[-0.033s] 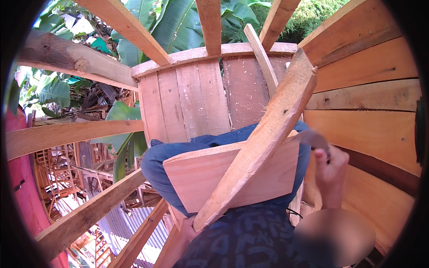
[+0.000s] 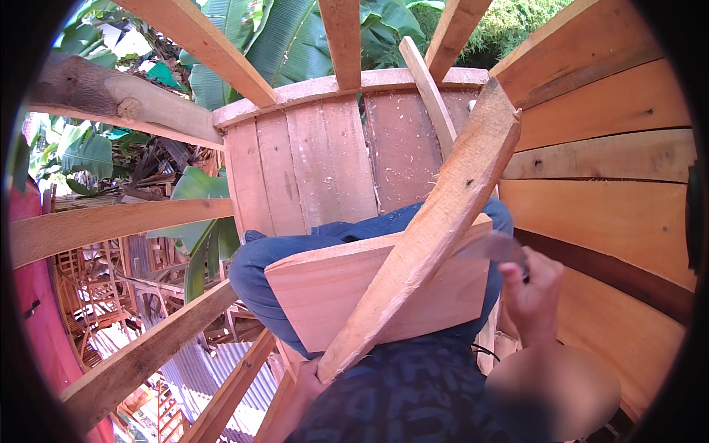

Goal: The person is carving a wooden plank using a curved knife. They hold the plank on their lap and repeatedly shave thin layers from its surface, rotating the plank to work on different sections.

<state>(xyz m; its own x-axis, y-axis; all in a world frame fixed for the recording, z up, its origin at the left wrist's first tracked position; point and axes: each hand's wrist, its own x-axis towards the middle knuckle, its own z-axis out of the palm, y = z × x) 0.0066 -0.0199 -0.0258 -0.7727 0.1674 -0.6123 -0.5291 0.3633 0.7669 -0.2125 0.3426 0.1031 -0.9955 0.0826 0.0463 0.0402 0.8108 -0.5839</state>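
A long, rough-edged wooden beam (image 2: 443, 199) slants across my lap, over a wide flat board (image 2: 325, 288) that rests on my crossed legs. Low on the left, my left hand (image 2: 310, 375) is closed around the beam's near end. On the other side, my right hand (image 2: 535, 292) grips a broad-bladed knife (image 2: 496, 248) by its handle. Its blade is smeared by motion and points left toward the beam's right edge, in front of the board. Whether the blade touches the beam I cannot tell.
A plank platform (image 2: 317, 155) with scattered wood chips lies ahead, and a thin wooden strip (image 2: 428, 96) leans at its far edge. Plank walling (image 2: 591, 214) rises close on the right. Wooden posts (image 2: 148, 354) stand around me, with corrugated metal sheets (image 2: 229, 380) below left.
My right hand has swung the knife a little down and to the left, toward the beam. The beam, the board and my left hand stay nearly in place.
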